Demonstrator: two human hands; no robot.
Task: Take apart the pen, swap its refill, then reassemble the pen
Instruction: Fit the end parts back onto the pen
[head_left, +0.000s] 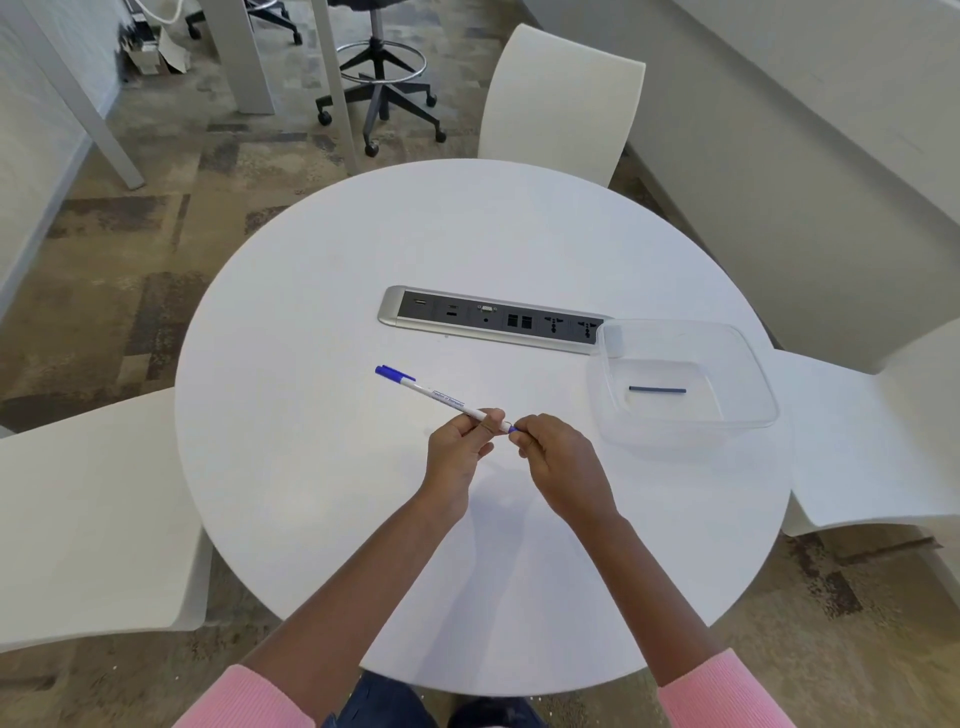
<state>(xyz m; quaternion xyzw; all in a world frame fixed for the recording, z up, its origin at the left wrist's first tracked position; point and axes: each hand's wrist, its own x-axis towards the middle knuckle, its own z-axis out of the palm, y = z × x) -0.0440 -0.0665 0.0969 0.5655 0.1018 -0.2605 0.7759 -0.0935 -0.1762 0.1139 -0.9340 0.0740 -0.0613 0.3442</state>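
Observation:
A white pen (441, 395) with a blue cap at its far-left end is held above the round white table (322, 312). My left hand (457, 452) grips the white barrel near its right end. My right hand (556, 457) pinches the small blue end piece (513, 429) at that same end. Both hands meet at the pen's right tip. A dark blue refill (657, 389) lies on the bottom of a clear plastic container (748, 358) to the right, apart from both hands.
A silver power and data socket strip (488, 317) is set into the table's middle, behind the pen. White chairs stand at the left (93, 519), far side (561, 98) and right (872, 441) of the table. An office stool (384, 78) stands beyond.

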